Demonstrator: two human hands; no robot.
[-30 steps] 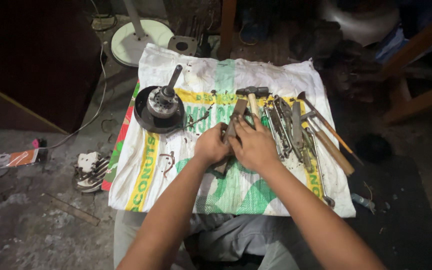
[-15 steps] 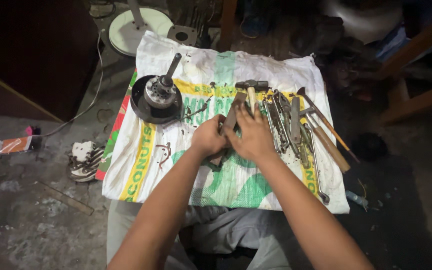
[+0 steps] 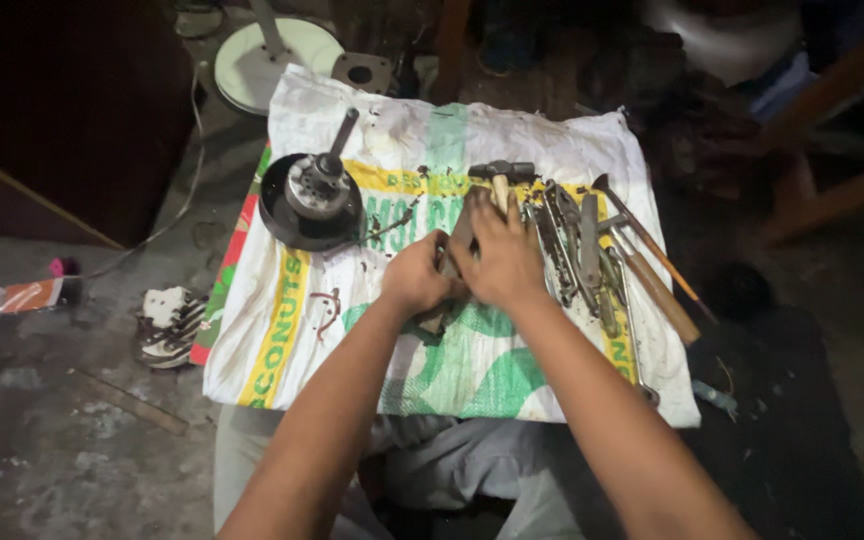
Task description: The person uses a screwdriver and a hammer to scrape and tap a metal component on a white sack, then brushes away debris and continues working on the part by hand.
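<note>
Meeting over the middle of the woven sack (image 3: 452, 370), the left hand (image 3: 417, 275) and right hand (image 3: 500, 262) close together on a dark metal tool (image 3: 459, 236), mostly hidden beneath them, beside the hammer (image 3: 500, 176).

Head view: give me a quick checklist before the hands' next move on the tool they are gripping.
1. Both hands on the tool: ok, left hand and right hand close together over a metal hand tool.
2. Tool type and grip: cannot tell, mostly hidden by the hands.
3. Woven sack flat under the work: ok.
4. Hammer clear of the hands: not ok, right fingers reach its handle.
5. Motor part apart from the hands: ok.
</note>
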